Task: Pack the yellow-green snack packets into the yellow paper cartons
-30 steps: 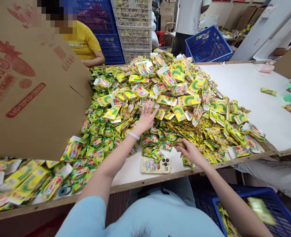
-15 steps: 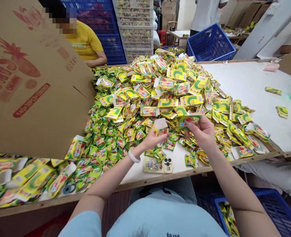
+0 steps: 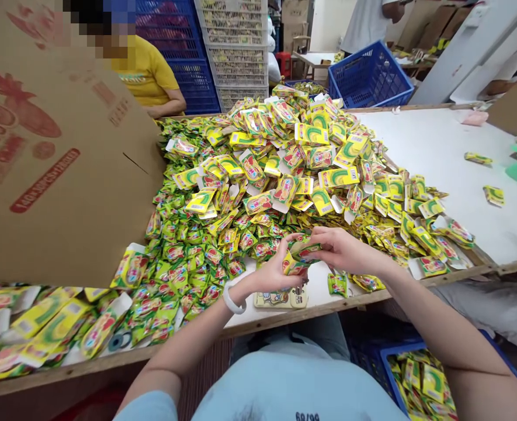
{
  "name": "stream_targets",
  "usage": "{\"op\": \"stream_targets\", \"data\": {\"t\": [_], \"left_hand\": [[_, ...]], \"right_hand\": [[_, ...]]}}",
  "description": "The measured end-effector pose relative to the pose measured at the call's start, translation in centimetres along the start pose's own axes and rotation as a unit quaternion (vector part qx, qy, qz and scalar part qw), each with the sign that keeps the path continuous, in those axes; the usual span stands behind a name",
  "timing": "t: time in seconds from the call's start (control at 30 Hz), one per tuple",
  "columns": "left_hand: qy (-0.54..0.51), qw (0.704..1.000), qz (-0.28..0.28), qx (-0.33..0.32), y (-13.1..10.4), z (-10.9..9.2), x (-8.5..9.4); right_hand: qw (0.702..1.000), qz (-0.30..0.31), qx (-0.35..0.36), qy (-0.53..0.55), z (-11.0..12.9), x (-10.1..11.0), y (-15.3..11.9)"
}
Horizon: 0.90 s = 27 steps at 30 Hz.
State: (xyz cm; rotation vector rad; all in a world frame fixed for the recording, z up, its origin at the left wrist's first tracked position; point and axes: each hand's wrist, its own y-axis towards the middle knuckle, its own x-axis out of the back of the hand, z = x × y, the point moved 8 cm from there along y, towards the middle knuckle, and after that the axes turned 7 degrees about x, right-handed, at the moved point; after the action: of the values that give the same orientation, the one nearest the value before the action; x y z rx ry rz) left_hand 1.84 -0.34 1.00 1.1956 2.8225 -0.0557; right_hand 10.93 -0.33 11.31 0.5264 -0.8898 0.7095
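Near the table's front edge, my left hand is closed around a small yellow and red candy box. My right hand pinches green candy sachets at the mouth of that box; how many is hidden by the fingers. Just beyond both hands rises a heap of small yellow candy boxes, many with white end flaps raised. Loose green sachets spread to the left of my hands. Below them lies a phone in a cartoon case, partly covered by my left hand.
A large cardboard carton stands at left. Across the table sits a person in a yellow shirt. A blue crate leans at the far edge. Another blue crate with filled boxes is below, right. A roll of tape lies front left.
My hands have come together and moved slightly down toward me. The right hand's sachets now meet the box in my left hand. The view has shifted slightly.
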Motion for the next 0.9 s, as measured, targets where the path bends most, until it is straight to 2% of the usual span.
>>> {"op": "stream_targets", "data": {"t": [0.17,0.27,0.33,0.4,0.47,0.53,0.63,0.7,0.73,0.8,0.87,0.9], "left_hand": [[0.043,0.999,0.012,0.010,0.0,0.3,-1.0],[0.079,0.996,0.019,0.025,0.0,0.5,-1.5],[0.047,0.998,0.029,0.033,-0.1,0.6,-1.7],[0.004,0.998,0.042,0.039,-0.2,0.7,-1.6],[0.008,0.998,0.048,0.036,-0.2,0.6,-1.4],[0.047,0.998,0.042,0.021,0.0,0.4,-1.1],[0.092,0.995,0.033,0.018,0.8,0.6,-1.5],[0.108,0.992,0.047,0.035,1.6,1.3,-2.6],[0.117,0.991,0.057,0.033,2.0,1.4,-3.2],[0.144,0.988,0.059,-0.016,2.8,1.0,-3.6],[0.204,0.975,0.006,-0.092,3.1,-0.1,-2.1],[0.252,0.959,-0.037,-0.121,3.0,-0.6,-0.5]], "right_hand": [[0.998,0.006,-0.021,-0.053,0.3,-1.2,-0.2],[0.999,0.011,0.001,-0.033,1.1,-2.1,-0.4],[0.999,-0.016,0.002,0.027,0.8,-1.9,-0.7],[0.994,-0.075,-0.026,0.073,-0.4,-1.0,-1.5],[0.990,-0.107,-0.035,0.085,-1.3,-0.6,-2.3],[0.993,-0.075,-0.005,0.096,-1.2,-1.3,-2.8],[0.987,0.025,0.004,0.157,-1.0,-4.0,-3.9],[0.983,0.043,-0.028,0.178,-1.7,-5.1,-5.0],[0.984,0.027,-0.043,0.168,-2.3,-4.9,-5.7],[0.990,-0.055,-0.064,0.110,-3.9,-2.4,-7.6],[0.978,-0.181,-0.100,0.002,-6.1,3.0,-10.5],[0.955,-0.252,-0.137,-0.068,-7.3,6.6,-12.5]]}}
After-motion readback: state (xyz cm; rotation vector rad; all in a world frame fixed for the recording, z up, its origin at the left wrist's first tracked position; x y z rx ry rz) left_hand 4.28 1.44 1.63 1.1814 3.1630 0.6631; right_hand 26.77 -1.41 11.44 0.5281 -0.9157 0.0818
